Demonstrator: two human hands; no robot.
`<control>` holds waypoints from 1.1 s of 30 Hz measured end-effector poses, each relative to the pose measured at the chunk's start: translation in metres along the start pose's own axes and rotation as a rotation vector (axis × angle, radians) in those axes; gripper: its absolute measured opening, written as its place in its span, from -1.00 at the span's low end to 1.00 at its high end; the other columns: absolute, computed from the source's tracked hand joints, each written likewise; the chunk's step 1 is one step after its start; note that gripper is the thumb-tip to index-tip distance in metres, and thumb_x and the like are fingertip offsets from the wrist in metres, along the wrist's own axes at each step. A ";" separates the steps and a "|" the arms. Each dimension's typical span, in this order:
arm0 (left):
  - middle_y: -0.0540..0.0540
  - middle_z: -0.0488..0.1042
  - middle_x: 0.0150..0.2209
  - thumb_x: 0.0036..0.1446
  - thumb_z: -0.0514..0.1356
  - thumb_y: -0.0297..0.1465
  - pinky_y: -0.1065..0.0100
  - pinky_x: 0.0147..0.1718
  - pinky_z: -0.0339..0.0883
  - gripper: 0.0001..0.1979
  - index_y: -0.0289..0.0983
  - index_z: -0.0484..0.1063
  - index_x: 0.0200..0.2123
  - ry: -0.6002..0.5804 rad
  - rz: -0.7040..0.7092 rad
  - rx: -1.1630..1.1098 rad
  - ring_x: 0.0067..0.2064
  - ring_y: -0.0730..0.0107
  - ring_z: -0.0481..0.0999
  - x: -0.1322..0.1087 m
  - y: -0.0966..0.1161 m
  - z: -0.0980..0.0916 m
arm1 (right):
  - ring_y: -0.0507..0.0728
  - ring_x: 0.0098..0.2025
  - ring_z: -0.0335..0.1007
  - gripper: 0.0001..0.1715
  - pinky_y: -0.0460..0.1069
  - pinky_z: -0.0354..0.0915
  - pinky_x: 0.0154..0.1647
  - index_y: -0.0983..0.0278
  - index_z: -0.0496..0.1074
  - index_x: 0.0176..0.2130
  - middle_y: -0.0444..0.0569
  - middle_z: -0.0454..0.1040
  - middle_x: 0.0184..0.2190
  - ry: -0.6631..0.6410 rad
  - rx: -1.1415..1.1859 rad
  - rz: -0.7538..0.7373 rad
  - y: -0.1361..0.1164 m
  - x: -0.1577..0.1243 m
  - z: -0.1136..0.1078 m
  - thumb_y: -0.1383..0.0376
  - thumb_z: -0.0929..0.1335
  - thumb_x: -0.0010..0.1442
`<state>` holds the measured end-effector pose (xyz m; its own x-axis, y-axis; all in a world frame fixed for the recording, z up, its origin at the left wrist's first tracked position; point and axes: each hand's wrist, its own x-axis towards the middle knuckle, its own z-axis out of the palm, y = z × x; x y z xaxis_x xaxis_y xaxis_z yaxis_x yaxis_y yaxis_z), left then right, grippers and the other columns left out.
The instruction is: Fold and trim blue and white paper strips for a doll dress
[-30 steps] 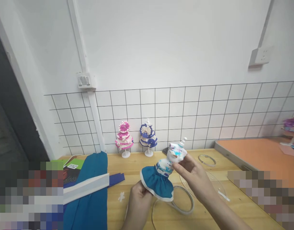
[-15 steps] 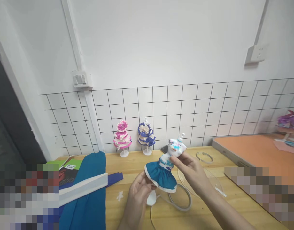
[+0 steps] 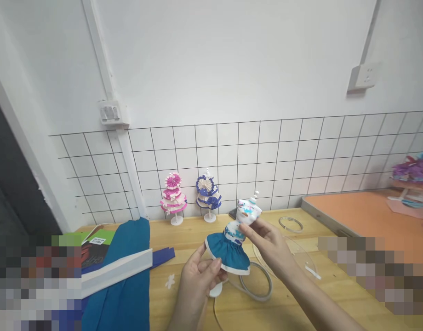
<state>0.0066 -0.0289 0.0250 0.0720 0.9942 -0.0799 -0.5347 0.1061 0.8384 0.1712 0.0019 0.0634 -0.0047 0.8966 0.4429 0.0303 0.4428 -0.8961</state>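
A small dress-form doll stands tilted in front of me, with a white patterned bodice and a teal skirt edged in white. My right hand pinches its bodice from the right. My left hand grips the lower left of the skirt and the stand under it, just above the doll's white round base. Both hands are closed on the doll over the wooden table.
Two finished paper-dress figures, a pink one and a blue one, stand by the tiled wall. Teal fabric with a white strip lies at left. Clear round lids and a ring lie at right, beside an orange table.
The doll has been turned more upright and drawn slightly left. My left hand shifted its grip under the skirt, showing the white base; the view drifted upward.
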 end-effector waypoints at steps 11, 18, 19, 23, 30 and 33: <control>-0.01 0.45 -0.54 0.03 0.21 -0.36 0.47 -0.44 0.35 -0.60 -0.30 0.32 -0.03 0.318 0.318 -0.135 -0.48 0.50 0.42 0.008 0.031 -0.021 | 0.17 -0.38 0.40 -0.62 0.04 0.33 -0.36 0.27 0.42 -0.24 0.00 0.50 -0.37 0.183 -0.032 -0.009 0.001 0.013 -0.025 0.03 0.34 0.08; 0.04 0.38 -0.59 0.03 0.18 -0.32 0.47 -0.46 0.29 -0.74 -0.26 0.39 -0.18 0.453 0.455 -0.213 -0.49 0.51 0.36 0.011 0.057 -0.033 | 0.19 -0.23 0.39 -0.60 0.06 0.33 -0.23 0.26 0.38 -0.12 0.02 0.49 -0.25 -0.042 -0.058 -0.107 0.004 0.024 0.019 0.06 0.30 0.14; 0.05 0.37 -0.59 0.02 0.18 -0.32 0.47 -0.46 0.28 -0.75 -0.25 0.40 -0.20 0.458 0.467 -0.214 -0.50 0.51 0.35 0.011 0.059 -0.035 | 0.18 -0.22 0.39 -0.60 0.06 0.32 -0.21 0.25 0.37 -0.10 0.00 0.48 -0.23 -0.087 -0.074 -0.130 0.005 0.030 0.029 0.07 0.30 0.14; 0.06 0.35 -0.59 -0.01 0.20 -0.34 0.48 -0.48 0.25 -0.77 -0.26 0.40 -0.24 0.460 0.513 -0.206 -0.51 0.52 0.34 0.011 0.068 -0.041 | 0.17 -0.21 0.35 -0.68 0.06 0.25 -0.15 0.24 0.41 -0.16 -0.05 0.46 -0.23 -0.211 -0.178 -0.218 0.011 0.056 0.067 0.13 0.32 0.12; 0.06 0.35 -0.56 -0.07 0.19 -0.40 0.49 -0.48 0.25 -0.72 -0.27 0.36 -0.21 0.460 0.529 -0.167 -0.50 0.53 0.35 0.010 0.081 -0.051 | 0.19 -0.22 0.30 -0.75 0.07 0.19 -0.15 0.25 0.44 -0.25 -0.06 0.46 -0.31 -0.306 -0.268 -0.270 0.027 0.076 0.091 0.16 0.34 0.09; 0.04 0.38 -0.51 -0.03 0.13 -0.27 0.45 -0.47 0.26 -0.68 -0.26 0.31 -0.17 0.397 0.423 0.173 -0.49 0.49 0.39 0.016 0.082 -0.059 | 0.17 -0.23 0.32 -0.76 0.05 0.21 -0.16 0.26 0.44 -0.26 -0.06 0.45 -0.31 -0.334 -0.247 -0.248 0.031 0.076 0.091 0.16 0.34 0.10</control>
<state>-0.0855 -0.0032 0.0603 -0.4549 0.8834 0.1123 -0.3012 -0.2713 0.9142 0.0810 0.0842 0.0664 -0.3614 0.7360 0.5725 0.2236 0.6645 -0.7131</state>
